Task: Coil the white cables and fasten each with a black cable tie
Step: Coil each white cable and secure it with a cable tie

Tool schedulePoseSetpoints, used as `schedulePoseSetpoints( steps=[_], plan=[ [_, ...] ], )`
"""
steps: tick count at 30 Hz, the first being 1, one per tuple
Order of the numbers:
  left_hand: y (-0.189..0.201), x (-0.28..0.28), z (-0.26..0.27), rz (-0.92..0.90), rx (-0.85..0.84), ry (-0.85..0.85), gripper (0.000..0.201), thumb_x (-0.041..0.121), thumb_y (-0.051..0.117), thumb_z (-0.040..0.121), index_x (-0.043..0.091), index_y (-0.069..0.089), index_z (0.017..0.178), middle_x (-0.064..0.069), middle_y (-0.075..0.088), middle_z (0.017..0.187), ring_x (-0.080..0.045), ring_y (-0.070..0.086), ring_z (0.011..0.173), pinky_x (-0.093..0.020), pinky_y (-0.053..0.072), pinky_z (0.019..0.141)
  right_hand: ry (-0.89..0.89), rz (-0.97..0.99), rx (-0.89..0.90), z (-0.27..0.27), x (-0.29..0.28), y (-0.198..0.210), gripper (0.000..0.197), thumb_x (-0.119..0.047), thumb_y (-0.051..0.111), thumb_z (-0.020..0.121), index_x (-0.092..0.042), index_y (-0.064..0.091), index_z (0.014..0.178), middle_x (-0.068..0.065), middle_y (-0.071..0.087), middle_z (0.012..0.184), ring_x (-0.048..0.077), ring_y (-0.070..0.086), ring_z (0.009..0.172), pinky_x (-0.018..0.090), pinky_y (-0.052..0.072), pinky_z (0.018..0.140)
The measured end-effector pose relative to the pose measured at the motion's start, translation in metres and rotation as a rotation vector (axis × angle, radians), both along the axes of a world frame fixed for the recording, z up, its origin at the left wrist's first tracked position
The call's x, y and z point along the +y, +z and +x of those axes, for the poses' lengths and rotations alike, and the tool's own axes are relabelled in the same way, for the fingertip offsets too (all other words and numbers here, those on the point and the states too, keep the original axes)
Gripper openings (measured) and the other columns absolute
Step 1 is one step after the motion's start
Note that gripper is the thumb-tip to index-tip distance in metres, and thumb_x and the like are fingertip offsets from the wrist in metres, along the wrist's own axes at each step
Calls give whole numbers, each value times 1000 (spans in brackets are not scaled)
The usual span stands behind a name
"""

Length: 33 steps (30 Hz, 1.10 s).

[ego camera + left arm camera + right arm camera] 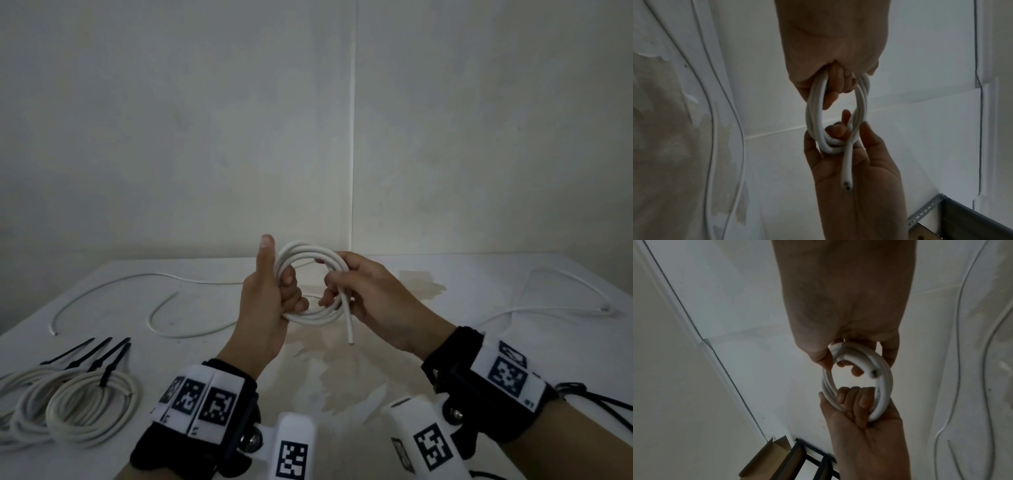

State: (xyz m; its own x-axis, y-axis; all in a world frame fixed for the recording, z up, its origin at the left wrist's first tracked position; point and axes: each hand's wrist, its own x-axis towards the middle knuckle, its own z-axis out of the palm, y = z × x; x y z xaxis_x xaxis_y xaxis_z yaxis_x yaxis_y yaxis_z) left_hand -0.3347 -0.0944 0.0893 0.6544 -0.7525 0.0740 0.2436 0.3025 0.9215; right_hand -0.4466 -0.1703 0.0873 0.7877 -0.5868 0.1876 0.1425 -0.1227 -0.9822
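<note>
Left hand (265,301): fingers curled through the white cable coil (308,284), thumb up and clear of it; judged to act as the anchor that keeps the loops stacked.
Right hand (356,291): fingers closed on the opposite side of the coil, pinching the loops where the cut end (350,337) crosses and hangs below the fingertips; likely pinned there so the last turn cannot spring open.
Coil: held in the air between both sets of fingers, above the table (445,342).
Finished coils (78,404): on the table, well to the left of the left fingers, each cinched with a black cable tie (113,359).
Loose cables (144,284): uncoiled on the table beyond the fingers, another cable (555,301) to the right.
Containers: none visible.
Step judged: coiling nearly done, tie not yet fitted.
</note>
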Motion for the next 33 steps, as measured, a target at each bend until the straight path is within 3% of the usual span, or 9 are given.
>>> schedulePoseSetpoints(
  steps=[3, 5, 9, 16, 21, 24, 27, 30, 33],
  plan=[
    [0, -2, -3, 16, -37, 14, 51, 43, 40, 94, 13, 34, 53, 5, 21, 39, -10, 21, 34, -19, 28, 37, -81, -89, -36, 4, 7, -2, 16, -24, 43, 96, -19, 58, 93, -5, 44, 65, 6, 47, 56, 29, 49, 74],
    [-1, -4, -2, 34, -61, 32, 50, 42, 41, 95, 12, 35, 54, 5, 23, 39, -10, 22, 34, -18, 28, 36, -104, -71, -52, 6, 8, -2, 27, -31, 34, 98, -17, 55, 90, -5, 42, 64, 4, 43, 52, 23, 46, 66],
    [-7, -5, -3, 63, -123, 47, 48, 41, 41, 95, 12, 39, 56, 8, 28, 38, -9, 25, 35, -19, 32, 38, -171, -90, -47, 8, 7, -4, 33, -30, 27, 100, -15, 50, 82, -2, 44, 62, 8, 38, 52, 19, 37, 56],
    [4, 6, 7, 117, -174, -272, 57, 43, 33, 97, 7, 56, 59, -4, 47, 48, -16, 46, 42, -29, 48, 54, -210, -421, 67, 5, -2, 0, 30, -28, 33, 99, -10, 49, 81, -5, 40, 60, 4, 35, 51, 22, 32, 56],
    [8, 5, -9, 252, -332, -146, 56, 48, 36, 95, 12, 41, 52, 5, 29, 38, -11, 25, 35, -19, 30, 39, -131, -640, 185, 1, -3, 9, 35, -29, 35, 98, -2, 54, 88, -9, 41, 59, 0, 40, 47, 15, 30, 53],
    [6, 3, -16, 185, -174, -71, 56, 43, 35, 96, 12, 40, 50, 5, 26, 36, -9, 20, 31, -16, 21, 36, -140, -621, 102, 1, -3, 10, 34, -28, 37, 97, 0, 55, 87, -7, 42, 59, 2, 38, 49, 15, 31, 54],
    [11, 1, -12, 91, -17, -61, 49, 32, 35, 96, 12, 37, 52, 5, 22, 36, -8, 17, 30, -16, 17, 33, -124, -549, 26, -1, -6, 8, 25, -26, 35, 97, -14, 57, 94, -8, 50, 67, 1, 44, 58, 15, 37, 61],
    [13, 1, -5, 11, 35, -16, 44, 25, 36, 95, 13, 35, 53, 6, 22, 36, -7, 16, 30, -14, 16, 33, -77, -483, -21, -6, -9, 4, 21, -23, 34, 97, -26, 54, 98, -9, 54, 72, 3, 48, 66, 14, 40, 65],
    [11, 1, -5, -6, 43, 23, 43, 22, 36, 95, 12, 35, 53, 6, 21, 37, -7, 16, 31, -14, 16, 34, -101, -518, -31, -6, -6, -1, 24, -33, 34, 92, -27, 52, 108, -10, 54, 74, 1, 53, 68, 17, 43, 70]
  ],
)
